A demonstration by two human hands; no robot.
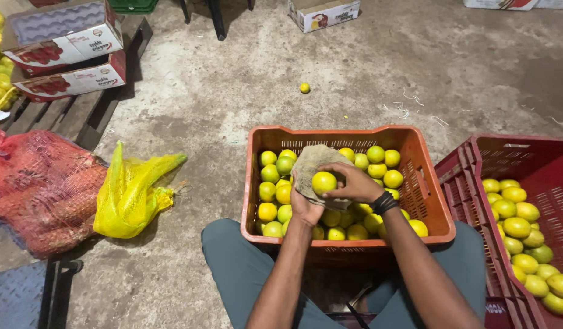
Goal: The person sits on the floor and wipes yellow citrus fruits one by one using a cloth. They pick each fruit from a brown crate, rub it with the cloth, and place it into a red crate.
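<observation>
Bare floor (263,91) beyond the orange crate (436,210) (red crate (470,183) hard right)

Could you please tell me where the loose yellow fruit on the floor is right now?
The loose fruit lies alone on the concrete floor, beyond the orange crate, toward the top middle of the head view.

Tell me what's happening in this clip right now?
A seated person holds a round yellow-green citrus fruit in the right hand, against a rough beige cloth held by the left hand. Both hands are over an orange plastic crate of similar fruit; a red plastic crate stands to the right.
</observation>
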